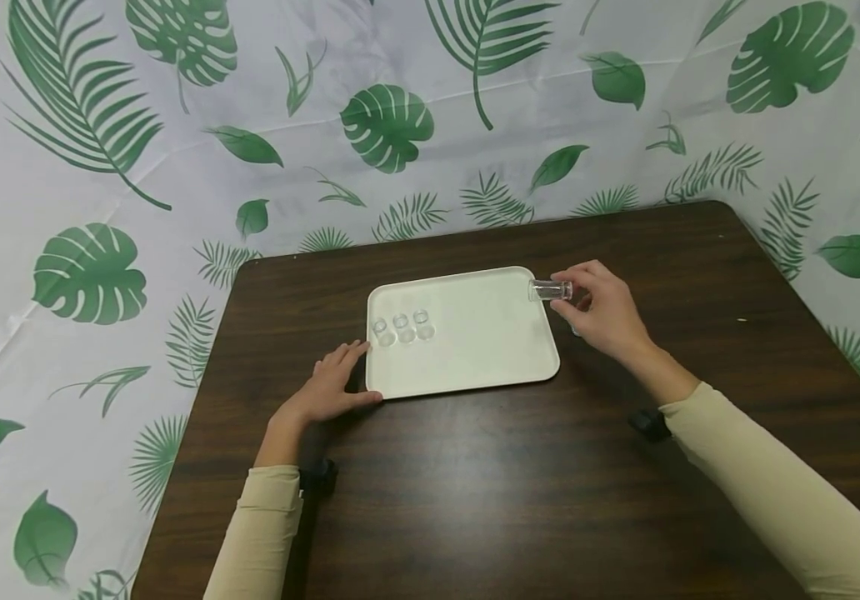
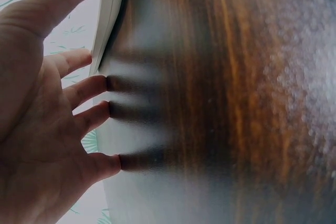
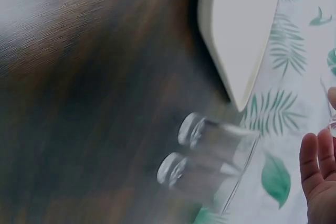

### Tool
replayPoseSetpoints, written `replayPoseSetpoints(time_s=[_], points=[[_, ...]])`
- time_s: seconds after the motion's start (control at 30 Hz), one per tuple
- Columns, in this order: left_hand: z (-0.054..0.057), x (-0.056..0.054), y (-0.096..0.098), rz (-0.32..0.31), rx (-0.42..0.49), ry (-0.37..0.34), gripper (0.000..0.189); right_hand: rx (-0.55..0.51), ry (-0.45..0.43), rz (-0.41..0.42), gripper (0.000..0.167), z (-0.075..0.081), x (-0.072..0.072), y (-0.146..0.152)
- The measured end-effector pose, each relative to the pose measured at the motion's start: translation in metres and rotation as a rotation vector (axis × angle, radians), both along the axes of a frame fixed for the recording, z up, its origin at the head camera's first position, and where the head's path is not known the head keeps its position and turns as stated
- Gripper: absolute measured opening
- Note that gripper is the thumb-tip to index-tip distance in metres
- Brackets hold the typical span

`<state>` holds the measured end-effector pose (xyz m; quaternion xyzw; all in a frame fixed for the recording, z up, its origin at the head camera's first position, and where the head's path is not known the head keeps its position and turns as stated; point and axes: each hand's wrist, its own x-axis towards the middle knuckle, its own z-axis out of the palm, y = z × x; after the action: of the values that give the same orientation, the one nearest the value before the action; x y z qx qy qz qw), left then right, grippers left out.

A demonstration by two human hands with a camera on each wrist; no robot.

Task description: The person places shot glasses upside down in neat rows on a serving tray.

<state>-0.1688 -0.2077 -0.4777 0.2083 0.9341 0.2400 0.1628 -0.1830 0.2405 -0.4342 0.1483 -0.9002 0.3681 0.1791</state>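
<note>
The right hand (image 1: 604,308) pinches a clear glass (image 1: 548,290) by one end, between thumb and fingers; the glass lies sideways in the air, over the tray's right edge; the left hand (image 1: 329,388) is spread and grips nothing, thumb and fingertips touching the left end of the tray (image 1: 490,346); three more glasses (image 1: 406,327) stand there in a row, and two spare glasses (image 3: 210,137) stand on the table (image 1: 490,492); the held one looks light, rigid and smooth, likely slippery and easily chipped; its thick base probably carries most weight, so a gentle hold on the wall near that base seems surest.
</note>
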Motion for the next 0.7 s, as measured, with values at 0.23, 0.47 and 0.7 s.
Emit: replayPoseSetpoints(time_s=[0.23, 0.47, 0.7], points=[[0.0, 0.0, -0.001, 0.001, -0.003, 0.009, 0.098, 0.004, -0.03, 0.032, 0.034, 0.002, -0.014, -0.026], [-0.001, 0.001, -0.002, 0.003, 0.0, 0.007, 0.098, -0.004, -0.075, 0.081, 0.034, -0.005, -0.022, -0.058], [-0.003, -0.001, -0.002, 0.0, -0.009, 0.004, 0.099, -0.094, -0.15, 0.068, 0.035, -0.023, -0.027, -0.089]])
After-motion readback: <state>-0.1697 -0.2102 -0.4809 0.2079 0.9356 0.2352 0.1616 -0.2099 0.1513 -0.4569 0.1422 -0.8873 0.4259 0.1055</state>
